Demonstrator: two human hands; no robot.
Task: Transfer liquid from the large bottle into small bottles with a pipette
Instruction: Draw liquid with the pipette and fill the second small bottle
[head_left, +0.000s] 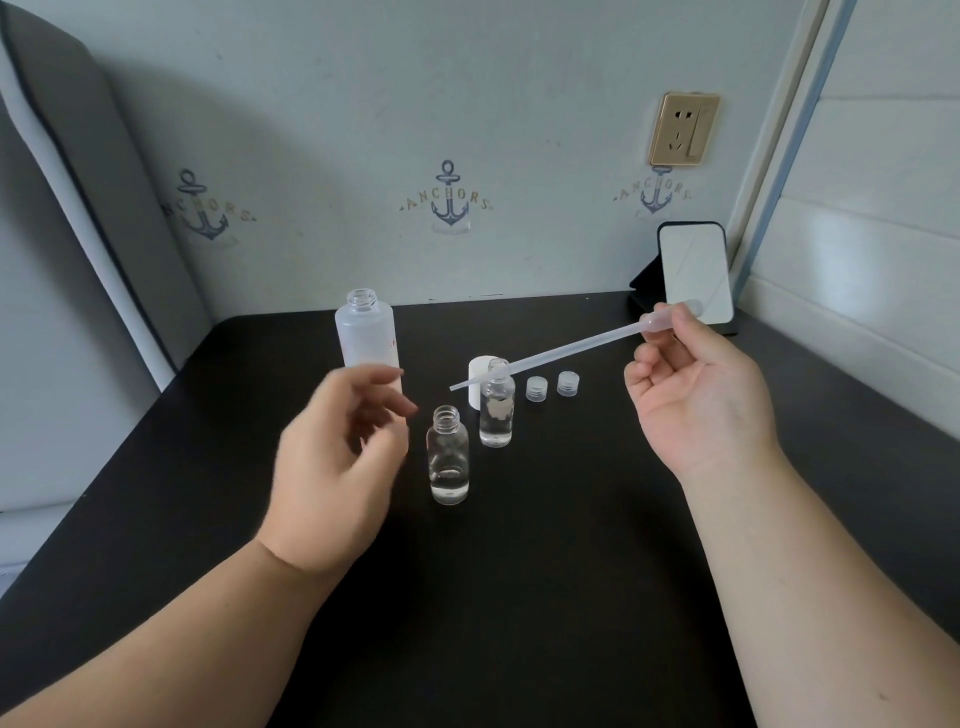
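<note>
On the dark tabletop, items listed by size:
Table (545, 597): dark, matt surface set against a pale wall printed with anchor motifs.
Left hand (332, 462): raised above the table in front of the large bottle, blurred; fingers loosely curled and apart, holding nothing that can be seen. Contact with the bottle behind it cannot be determined.
Right hand (691, 395): palm turned up, thumb and fingertips pinching the bulb end of the pipette.
Large bottle (366, 338): frosted plastic, upright, uncapped, at the left rear of the group; lower part hidden by the left hand.
Phone (696, 270): propped upright on a dark stand at the right rear corner, screen pale.
Pipette (550, 353): clear plastic, held almost level in the air, tip pointing left; the tip lies above and just left of the rear small bottle, not inside any neck.
Front small bottle (448, 457): clear glass, upright, uncapped, a shallow layer of clear liquid at the bottom; just right of the left hand.
Rear small bottle (497, 405): clear, upright, uncapped, liquid in the lower part; near the front one, apart from it.
White cap (475, 379): behind the rear small bottle, partly hidden.
Two small clear caps (552, 387): side by side, right of the rear small bottle.
</note>
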